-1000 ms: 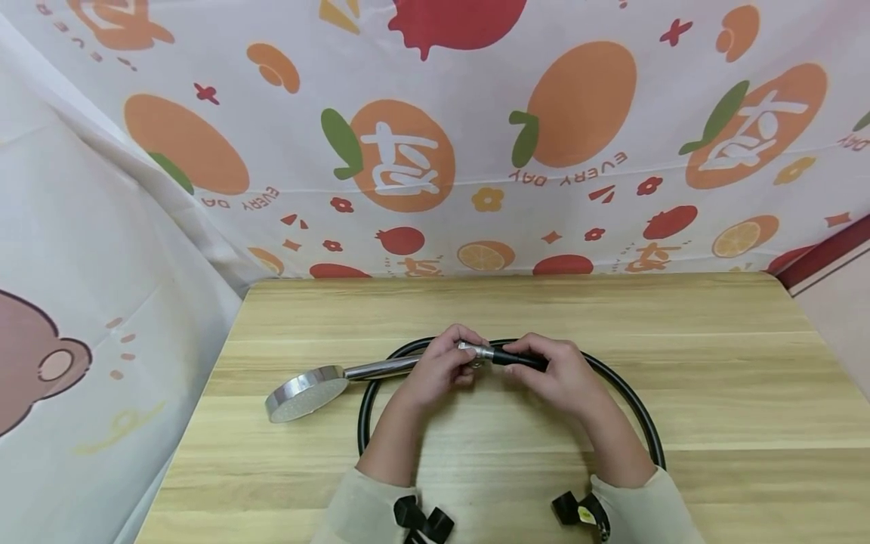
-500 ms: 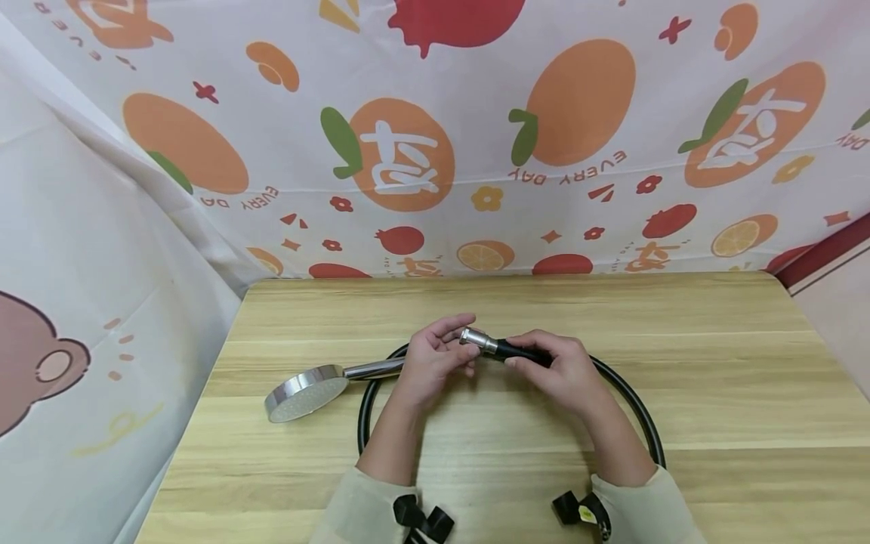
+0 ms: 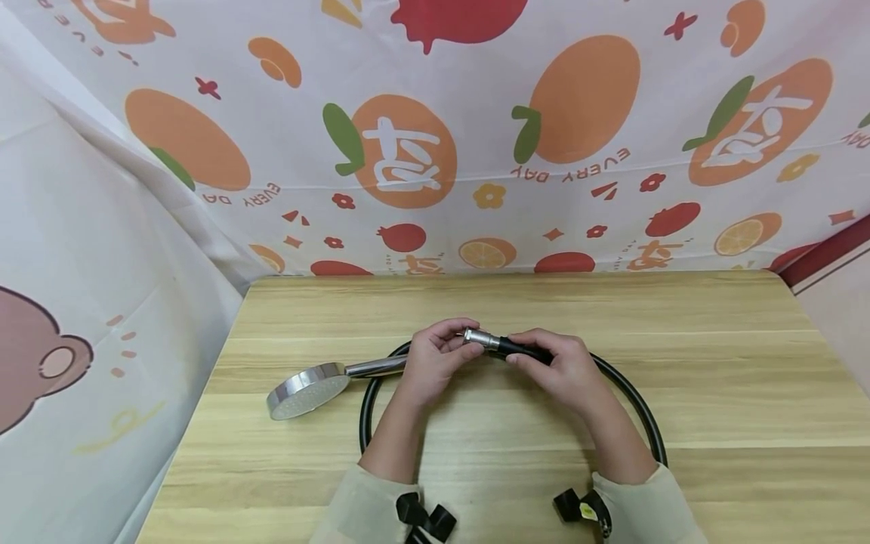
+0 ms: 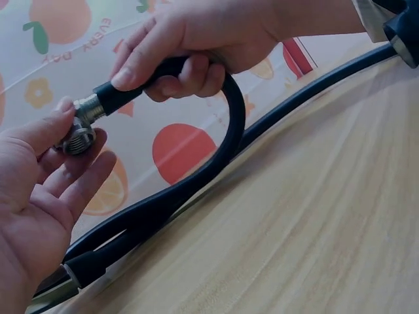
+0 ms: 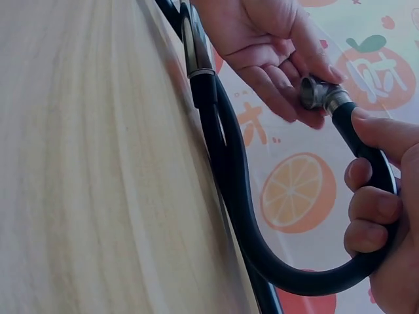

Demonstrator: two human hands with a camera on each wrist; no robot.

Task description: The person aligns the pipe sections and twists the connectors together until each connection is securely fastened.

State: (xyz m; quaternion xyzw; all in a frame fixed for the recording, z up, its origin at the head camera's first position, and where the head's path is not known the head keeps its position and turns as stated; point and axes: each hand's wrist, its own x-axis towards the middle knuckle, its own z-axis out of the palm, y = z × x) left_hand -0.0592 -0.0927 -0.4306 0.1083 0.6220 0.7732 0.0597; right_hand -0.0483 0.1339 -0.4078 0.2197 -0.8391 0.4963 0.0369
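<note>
In the head view, my left hand (image 3: 435, 359) pinches the silver metal connector (image 3: 481, 338) between thumb and fingers. The connector caps one end of a black shower hose (image 3: 635, 393), and its threaded mouth (image 4: 80, 142) shows in the left wrist view. My right hand (image 3: 560, 370) grips the hose just behind the connector, fingers curled round it in the right wrist view. From there the hose bends back in a loop. A chrome shower head (image 3: 309, 391) lies left of my left hand, its handle (image 5: 190, 46) joined to the hose's other end.
The hose and shower head lie on a wooden table (image 3: 734, 363). A fruit-printed cloth (image 3: 489, 136) hangs behind it, and a white cloth (image 3: 102, 264) drapes at the left. Both wrists carry black camera mounts (image 3: 424, 517).
My left fingers, wrapped over the connector a second ago, have loosened and shifted, leaving more of the connector exposed. The connector end has tilted up slightly. The right hand stays on the hose.
</note>
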